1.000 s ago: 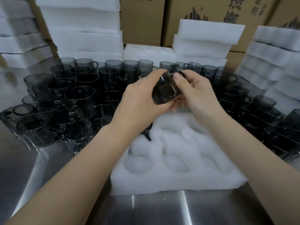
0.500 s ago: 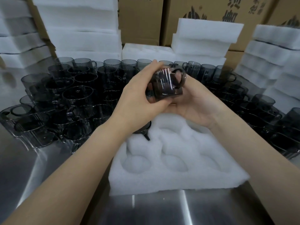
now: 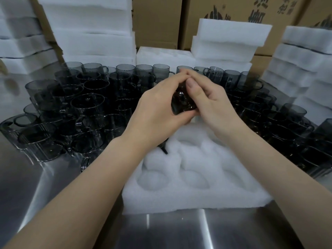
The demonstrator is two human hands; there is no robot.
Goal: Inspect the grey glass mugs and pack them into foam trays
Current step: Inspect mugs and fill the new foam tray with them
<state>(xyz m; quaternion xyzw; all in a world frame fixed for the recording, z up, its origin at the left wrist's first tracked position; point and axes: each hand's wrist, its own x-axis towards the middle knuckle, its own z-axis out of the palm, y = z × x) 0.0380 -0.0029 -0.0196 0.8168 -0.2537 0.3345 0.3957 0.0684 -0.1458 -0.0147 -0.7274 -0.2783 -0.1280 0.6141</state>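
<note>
Leftmost, a stack of foam slabs (image 3: pixel 19 47) stands at the far edge of the steel table (image 3: pixel 27 198). Just to its right, a dense crowd of grey glass mugs (image 3: pixel 86 105) stands rims up on the steel, packed so close that many touch. Behind them rises a taller foam stack (image 3: pixel 89 36), with cardboard boxes (image 3: pixel 158 20) at the very back.

Toward the middle, the left hand (image 3: pixel 158 108) reaches in from the lower left. Its fingers curl over the top of a tipped mug (image 3: pixel 182 103) and its thumb tucks underneath. That mug is held in the air above the far part of the foam tray (image 3: pixel 197 196), lying on its side between the two palms and largely covered by them. The right hand (image 3: pixel 210 103) grips it from the other side, thumb pressed on the upper glass, fingertips meeting those of the left hand above it.

Below, the tray sits on the table near the person, its rounded pockets facing up. A dark sliver (image 3: pixel 164 150) pokes out beside the left wrist at the tray's far-left part, too hidden to identify.

Right of the hands, further mugs (image 3: pixel 287 126) crowd the steel, and a right-hand foam stack (image 3: pixel 305 65) stands at the far edge.
</note>
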